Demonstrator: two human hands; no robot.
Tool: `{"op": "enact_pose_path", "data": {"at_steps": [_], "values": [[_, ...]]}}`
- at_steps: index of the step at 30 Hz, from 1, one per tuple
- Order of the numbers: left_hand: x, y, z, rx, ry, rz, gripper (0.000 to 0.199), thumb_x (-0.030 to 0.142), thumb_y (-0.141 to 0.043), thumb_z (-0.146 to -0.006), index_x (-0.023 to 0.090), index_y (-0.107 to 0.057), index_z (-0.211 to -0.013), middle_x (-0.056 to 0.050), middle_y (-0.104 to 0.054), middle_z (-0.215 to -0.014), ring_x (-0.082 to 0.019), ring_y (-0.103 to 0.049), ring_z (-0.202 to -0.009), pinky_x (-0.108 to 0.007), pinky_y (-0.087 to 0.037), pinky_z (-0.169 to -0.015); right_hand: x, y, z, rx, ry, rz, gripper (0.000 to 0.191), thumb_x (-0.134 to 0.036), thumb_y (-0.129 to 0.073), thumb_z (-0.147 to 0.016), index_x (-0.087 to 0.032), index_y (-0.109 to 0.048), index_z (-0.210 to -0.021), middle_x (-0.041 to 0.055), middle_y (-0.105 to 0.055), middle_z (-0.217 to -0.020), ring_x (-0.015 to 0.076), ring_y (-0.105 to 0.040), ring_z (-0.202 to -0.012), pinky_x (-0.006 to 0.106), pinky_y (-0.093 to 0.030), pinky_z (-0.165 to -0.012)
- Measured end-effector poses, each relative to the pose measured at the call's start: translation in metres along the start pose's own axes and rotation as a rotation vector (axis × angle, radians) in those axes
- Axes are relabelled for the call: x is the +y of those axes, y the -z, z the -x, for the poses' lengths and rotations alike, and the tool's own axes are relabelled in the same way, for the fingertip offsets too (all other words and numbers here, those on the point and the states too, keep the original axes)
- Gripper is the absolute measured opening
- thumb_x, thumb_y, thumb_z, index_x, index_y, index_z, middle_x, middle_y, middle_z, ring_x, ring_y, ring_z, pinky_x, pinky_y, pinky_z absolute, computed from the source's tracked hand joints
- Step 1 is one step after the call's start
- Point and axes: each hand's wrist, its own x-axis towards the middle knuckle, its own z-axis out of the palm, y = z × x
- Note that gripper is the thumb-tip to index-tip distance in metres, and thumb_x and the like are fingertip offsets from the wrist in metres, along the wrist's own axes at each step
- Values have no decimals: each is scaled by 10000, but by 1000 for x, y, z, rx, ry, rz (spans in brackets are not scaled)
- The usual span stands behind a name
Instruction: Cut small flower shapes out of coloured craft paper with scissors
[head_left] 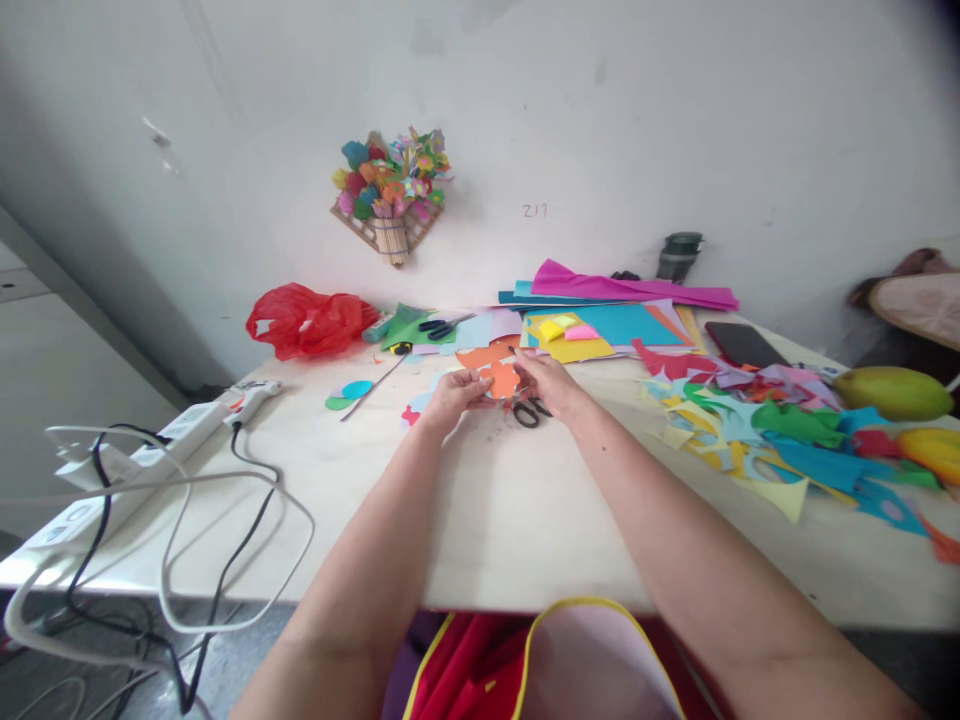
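Observation:
Between my two hands is a small orange paper cutout point(504, 379) with a wavy edge. My left hand point(453, 396) is closed, pinching its left side between thumb and fingers. On the opposite side, the fingers of my right hand point(551, 382) are closed at the paper's right edge. A small dark tip shows just above those fingers; I cannot make out what it belongs to. Black-handled scissors point(527, 413) lie on the table under my right hand, their blades hidden. Behind the cutout lies a larger orange sheet point(480, 355). Small colored paper pieces point(410, 414) rest beside my left hand.
Paper scraps point(750, 440) and a phone point(745, 345) lie at right, colored sheets point(637, 325) at the back. A second pair of scissors point(439, 327), a red plastic bag point(307, 320) and paper circles point(349, 393) are back left. A power strip point(135, 480) with loose cables occupies the left edge.

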Motion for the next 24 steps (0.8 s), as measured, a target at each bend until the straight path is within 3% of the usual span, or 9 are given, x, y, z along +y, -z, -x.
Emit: {"op": "enact_pose_path", "data": {"at_steps": [5,11,24], "values": [[1,0,1,-11,-8,-15,414,365,-916,-573,140,-596,-706,3,-659,-653,-115,-648,-579,-257,-548,-661,2,3,0,-36,-28,99,355,-472,-796,-733,-159,-637,-685,2,-603,-573,104,-543,-490,192,-388,-387],[0,-2,1,-29,-8,-23,399,348,-912,-596,134,-596,-710,12,-634,-632,-118,-650,-574,-259,-546,-656,4,1,1,-4,-14,188,302,-347,-842,-642,-165,-611,-576,-16,-577,-518,96,-509,-486,190,-359,-399],[0,-1,0,-87,-18,-8,454,410,-930,-533,135,-617,-715,3,-661,-642,-120,-649,-557,-265,-560,-664,8,0,-2,61,10,234,367,-289,-850,-610,-180,-522,-486,-40,-512,-456,76,-446,-441,197,-361,-401]]}}
